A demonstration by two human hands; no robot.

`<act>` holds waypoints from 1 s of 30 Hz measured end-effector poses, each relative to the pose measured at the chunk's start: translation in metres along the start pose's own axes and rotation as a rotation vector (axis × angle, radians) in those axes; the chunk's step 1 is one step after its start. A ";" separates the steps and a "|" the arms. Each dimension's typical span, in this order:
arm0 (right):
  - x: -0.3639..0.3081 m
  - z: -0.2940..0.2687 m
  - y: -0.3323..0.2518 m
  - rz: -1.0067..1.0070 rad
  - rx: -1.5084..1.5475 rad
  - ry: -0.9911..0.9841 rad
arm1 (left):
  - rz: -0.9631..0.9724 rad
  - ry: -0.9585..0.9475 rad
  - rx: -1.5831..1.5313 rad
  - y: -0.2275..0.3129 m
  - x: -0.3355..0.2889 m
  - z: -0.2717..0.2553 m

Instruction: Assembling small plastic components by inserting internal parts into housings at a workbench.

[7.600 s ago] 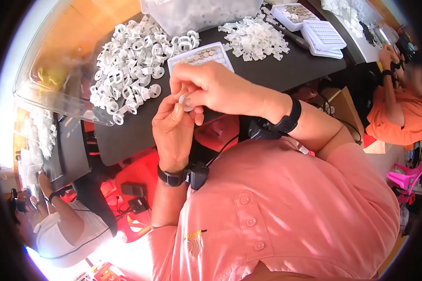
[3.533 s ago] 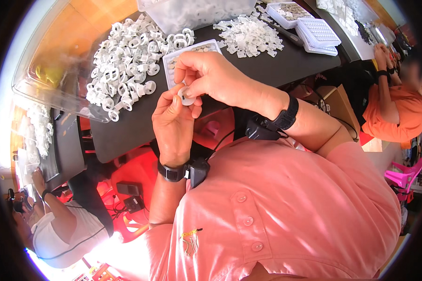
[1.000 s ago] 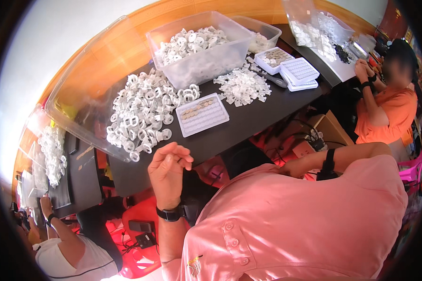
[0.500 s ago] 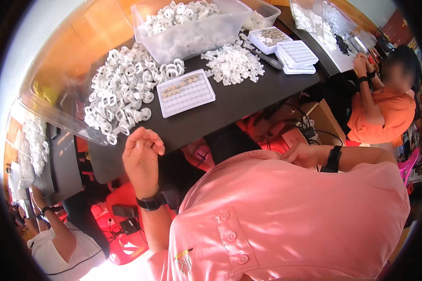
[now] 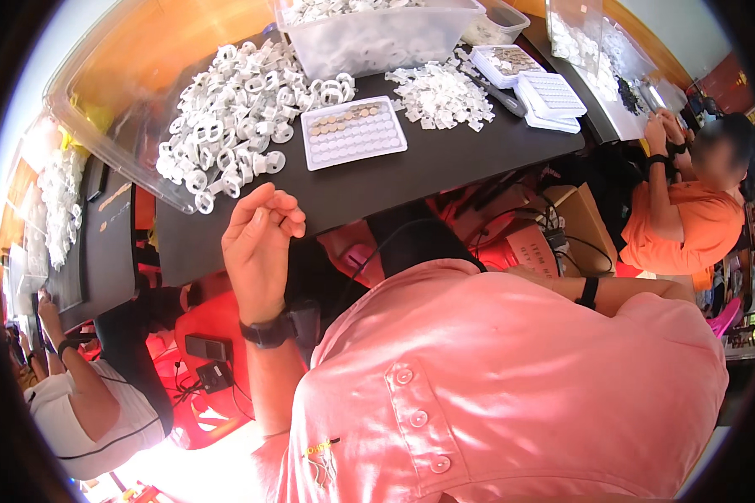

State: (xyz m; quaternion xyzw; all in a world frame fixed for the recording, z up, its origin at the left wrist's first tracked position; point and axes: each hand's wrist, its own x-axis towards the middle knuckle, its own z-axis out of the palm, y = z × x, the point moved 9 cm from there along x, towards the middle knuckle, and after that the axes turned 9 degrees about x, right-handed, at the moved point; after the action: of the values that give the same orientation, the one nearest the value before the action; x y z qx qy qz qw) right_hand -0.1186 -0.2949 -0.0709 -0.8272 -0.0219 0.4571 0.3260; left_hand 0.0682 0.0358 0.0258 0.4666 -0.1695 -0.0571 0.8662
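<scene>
My left hand [image 5: 258,239] is raised just off the front edge of the dark table [image 5: 344,197], its fingers loosely curled and apart, with nothing seen in them. Beyond the fingertips lies a heap of white plastic ring-shaped parts [image 5: 226,117]. To their right sits a white tray [image 5: 356,149] of small pockets; round coin-like discs [image 5: 331,123] fill part of its far rows. Farther right is a pile of small white flat pieces [image 5: 445,96]. My right forearm [image 5: 562,287], with a black wrist strap, reaches in behind my pink shirt, which mostly hides that hand.
A clear bin [image 5: 377,46] of white parts stands at the back. Stacked trays [image 5: 549,96] and a dark-handled tool [image 5: 503,99] are at the right. A person in orange [image 5: 688,210] works at the right, another in white [image 5: 101,402] at the left. Cables and a cardboard box [image 5: 583,222] lie below.
The view has shifted, so the table and its contents sit higher in the picture. My right hand has slipped mostly behind the shirt; my left hand stays raised with fingers curled.
</scene>
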 end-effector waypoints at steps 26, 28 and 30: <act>-0.008 -0.105 0.002 -0.139 -0.348 0.476 | -0.010 0.018 -0.018 -0.001 0.006 0.000; 0.011 -0.102 -0.007 -0.208 -0.311 0.466 | -0.022 0.012 -0.013 -0.001 0.007 0.002; 0.032 -0.082 -0.072 -0.535 -0.219 0.406 | -0.024 0.014 -0.021 -0.002 0.007 -0.001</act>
State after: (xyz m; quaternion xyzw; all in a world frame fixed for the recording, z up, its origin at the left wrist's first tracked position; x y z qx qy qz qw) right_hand -0.0176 -0.2706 -0.0244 -0.8962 -0.2217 0.1766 0.3413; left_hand 0.0748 0.0334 0.0252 0.4598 -0.1570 -0.0661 0.8715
